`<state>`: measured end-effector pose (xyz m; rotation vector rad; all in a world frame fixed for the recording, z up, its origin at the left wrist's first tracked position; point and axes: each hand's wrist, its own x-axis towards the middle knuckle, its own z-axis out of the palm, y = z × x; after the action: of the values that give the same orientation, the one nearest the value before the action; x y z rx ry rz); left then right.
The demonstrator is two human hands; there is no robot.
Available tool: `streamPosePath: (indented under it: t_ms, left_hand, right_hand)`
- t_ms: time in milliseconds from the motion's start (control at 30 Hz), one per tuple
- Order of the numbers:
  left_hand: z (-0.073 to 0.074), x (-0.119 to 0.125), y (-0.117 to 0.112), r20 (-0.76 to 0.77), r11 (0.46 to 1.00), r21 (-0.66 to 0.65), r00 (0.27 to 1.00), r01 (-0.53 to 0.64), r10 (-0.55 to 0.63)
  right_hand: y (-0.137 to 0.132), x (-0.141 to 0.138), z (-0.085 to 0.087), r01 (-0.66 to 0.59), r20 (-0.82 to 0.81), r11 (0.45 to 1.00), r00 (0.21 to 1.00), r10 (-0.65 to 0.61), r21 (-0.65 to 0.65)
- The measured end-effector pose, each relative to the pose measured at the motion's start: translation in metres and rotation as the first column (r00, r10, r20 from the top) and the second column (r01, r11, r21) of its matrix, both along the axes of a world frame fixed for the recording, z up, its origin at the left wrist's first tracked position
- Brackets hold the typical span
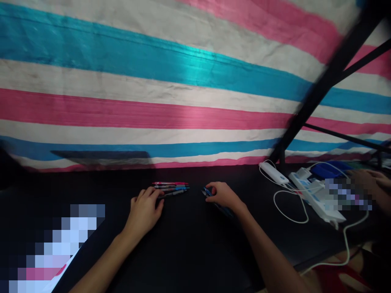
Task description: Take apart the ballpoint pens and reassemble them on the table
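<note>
Several pens lie side by side on the black tabletop: a red pen (172,183), a blue pen (181,188) and a dark grey pen (174,193) among them. My left hand (144,209) rests over their left ends, fingers spread and thumb apart, touching them rather than gripping. To the right, my right hand (224,195) is closed with thumb and forefinger round blue pens (206,191). Their tips poke out to the left, and dark barrels show under the palm. How many it holds is hidden.
A white power strip (317,199) with cables and a white adapter (273,173) lies at the right. Beyond it is another person's hand (366,181). A bright blurred-out screen (58,248) stands lower left. Behind hangs striped sheeting (171,114), with a black frame bar (317,97).
</note>
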<state>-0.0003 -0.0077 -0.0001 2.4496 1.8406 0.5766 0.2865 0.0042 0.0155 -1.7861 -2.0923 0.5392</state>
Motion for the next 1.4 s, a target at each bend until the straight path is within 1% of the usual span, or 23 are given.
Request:
streamPosePath:
  t_ms: [367, 500, 600, 667, 733, 767, 833, 900, 933, 967, 1033, 1067, 1133, 1200, 1267, 1333, 1400]
  left_hand:
    - [-0.003, -0.002, 0.002, 0.043, 0.998, -0.011, 0.997, 0.059, -0.059]
    - [-0.004, -0.004, 0.004, 0.142, 0.995, 0.020, 0.985, 0.099, -0.101]
    - [-0.001, -0.004, 0.003, 0.281, 0.990, 0.019, 0.950, 0.137, -0.137]
    - [0.002, -0.001, 0.002, 0.397, 0.986, -0.015, 0.906, 0.164, -0.145]
    - [0.004, 0.003, 0.000, 0.534, 0.975, -0.080, 0.835, 0.207, -0.134]
    - [0.004, 0.005, 0.000, 0.610, 0.963, -0.122, 0.784, 0.241, -0.119]
    - [0.004, 0.010, -0.002, 0.759, 0.923, -0.200, 0.648, 0.328, -0.066]
    - [0.005, 0.014, -0.004, 0.867, 0.884, -0.235, 0.498, 0.405, 0.002]
    - [0.005, 0.016, -0.005, 0.897, 0.865, -0.246, 0.441, 0.437, 0.033]
    - [0.007, 0.017, -0.007, 0.914, 0.851, -0.255, 0.403, 0.458, 0.057]
    - [0.010, 0.019, -0.010, 0.930, 0.831, -0.268, 0.356, 0.488, 0.091]
    - [0.011, 0.020, -0.012, 0.934, 0.828, -0.270, 0.343, 0.492, 0.100]
    - [0.013, 0.021, -0.013, 0.937, 0.833, -0.271, 0.329, 0.483, 0.114]
    - [0.014, 0.021, -0.013, 0.938, 0.845, -0.276, 0.319, 0.459, 0.133]
    - [0.014, 0.020, -0.012, 0.943, 0.856, -0.280, 0.291, 0.435, 0.160]
    - [0.014, 0.016, -0.009, 0.956, 0.879, -0.254, 0.240, 0.404, 0.166]
    - [0.016, 0.011, -0.006, 0.969, 0.909, -0.207, 0.205, 0.361, 0.139]
  right_hand:
    - [0.002, -0.006, -0.002, 0.131, 0.053, 0.990, 0.990, -0.133, 0.044]
    - [-0.002, -0.010, 0.000, 0.187, 0.139, 0.981, 0.971, -0.193, 0.059]
    - [-0.005, -0.013, 0.003, 0.254, 0.202, 0.959, 0.940, -0.276, 0.129]
    - [-0.006, -0.017, 0.004, 0.250, 0.182, 0.946, 0.940, -0.288, 0.206]
    - [-0.007, -0.022, 0.004, 0.188, 0.101, 0.941, 0.969, -0.224, 0.282]
    - [-0.008, -0.026, 0.004, 0.142, 0.047, 0.939, 0.985, -0.165, 0.314]
    - [-0.011, -0.035, 0.003, 0.034, -0.058, 0.932, 0.998, -0.014, 0.360]
    - [-0.017, -0.046, 0.003, -0.084, -0.118, 0.915, 0.983, 0.142, 0.395]
    - [-0.021, -0.052, 0.003, -0.149, -0.123, 0.899, 0.969, 0.216, 0.412]
    - [-0.024, -0.058, 0.003, -0.210, -0.123, 0.880, 0.950, 0.286, 0.426]
    - [-0.032, -0.067, 0.003, -0.309, -0.124, 0.850, 0.911, 0.393, 0.426]
    - [-0.034, -0.071, 0.003, -0.335, -0.126, 0.841, 0.898, 0.421, 0.425]
    - [-0.038, -0.075, 0.003, -0.350, -0.131, 0.837, 0.889, 0.438, 0.421]
    - [-0.038, -0.076, 0.003, -0.336, -0.157, 0.845, 0.889, 0.430, 0.416]
    - [-0.035, -0.073, 0.002, -0.303, -0.211, 0.861, 0.886, 0.412, 0.409]
    - [-0.031, -0.068, 0.003, -0.244, -0.278, 0.880, 0.885, 0.374, 0.407]
    - [-0.027, -0.063, 0.003, -0.155, -0.353, 0.898, 0.881, 0.314, 0.411]
